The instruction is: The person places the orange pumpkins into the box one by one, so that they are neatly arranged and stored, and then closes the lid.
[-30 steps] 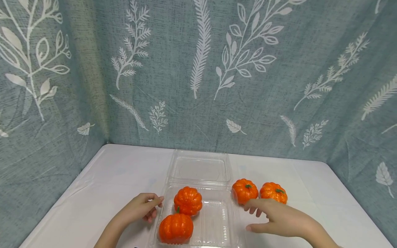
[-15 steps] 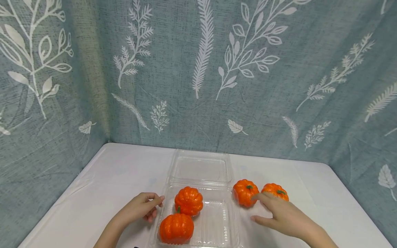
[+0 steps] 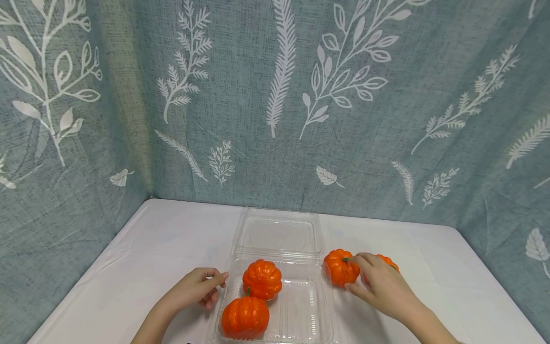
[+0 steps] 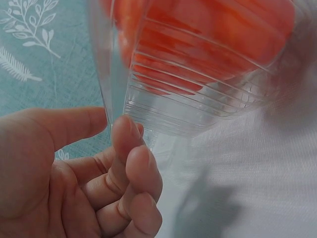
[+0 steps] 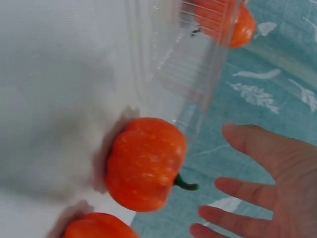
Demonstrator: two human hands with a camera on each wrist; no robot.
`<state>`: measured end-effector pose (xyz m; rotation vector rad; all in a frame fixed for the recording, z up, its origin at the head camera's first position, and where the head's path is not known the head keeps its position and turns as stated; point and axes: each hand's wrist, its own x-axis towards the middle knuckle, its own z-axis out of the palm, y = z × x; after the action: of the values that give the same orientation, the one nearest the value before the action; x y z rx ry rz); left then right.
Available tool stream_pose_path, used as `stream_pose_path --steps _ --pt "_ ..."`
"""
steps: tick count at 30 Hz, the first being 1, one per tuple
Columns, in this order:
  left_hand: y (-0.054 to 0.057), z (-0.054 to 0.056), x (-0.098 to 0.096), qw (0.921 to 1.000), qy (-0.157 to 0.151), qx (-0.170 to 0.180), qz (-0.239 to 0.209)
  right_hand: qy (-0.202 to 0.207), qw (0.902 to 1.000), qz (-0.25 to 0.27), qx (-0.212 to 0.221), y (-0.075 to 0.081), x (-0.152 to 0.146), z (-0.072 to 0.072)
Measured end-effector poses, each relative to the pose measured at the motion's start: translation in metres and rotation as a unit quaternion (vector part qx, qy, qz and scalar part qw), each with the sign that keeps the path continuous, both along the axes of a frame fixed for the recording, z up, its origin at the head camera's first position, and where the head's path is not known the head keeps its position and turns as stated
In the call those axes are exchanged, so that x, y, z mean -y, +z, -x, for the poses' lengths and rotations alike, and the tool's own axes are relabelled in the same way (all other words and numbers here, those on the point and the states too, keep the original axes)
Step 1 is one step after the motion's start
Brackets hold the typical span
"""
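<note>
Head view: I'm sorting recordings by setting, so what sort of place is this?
Probably a curtained-off tabletop workspace; the wider room is out of view. A grey-green fabric curtain with white leaf prints backs and flanks a white table bearing an open clear plastic box.

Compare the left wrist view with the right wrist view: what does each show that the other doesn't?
Only the left wrist view shows the left hand, at the edge of the clear container. Only the right wrist view shows the right hand, an orange pumpkin with a green stem apart from it, and part of another pumpkin, both outside the container. Both share the clear container, a pumpkin seen through its wall, the white tabletop and the patterned curtain.
</note>
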<state>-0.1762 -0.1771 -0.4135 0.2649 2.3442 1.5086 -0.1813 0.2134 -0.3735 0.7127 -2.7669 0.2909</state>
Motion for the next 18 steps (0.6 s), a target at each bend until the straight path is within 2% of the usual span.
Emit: stream_pose_path --steps 18 --pt "-0.002 0.001 0.0 1.0 -0.001 0.0 -0.005 -0.051 0.9985 0.02 0.01 -0.017 0.004 0.013"
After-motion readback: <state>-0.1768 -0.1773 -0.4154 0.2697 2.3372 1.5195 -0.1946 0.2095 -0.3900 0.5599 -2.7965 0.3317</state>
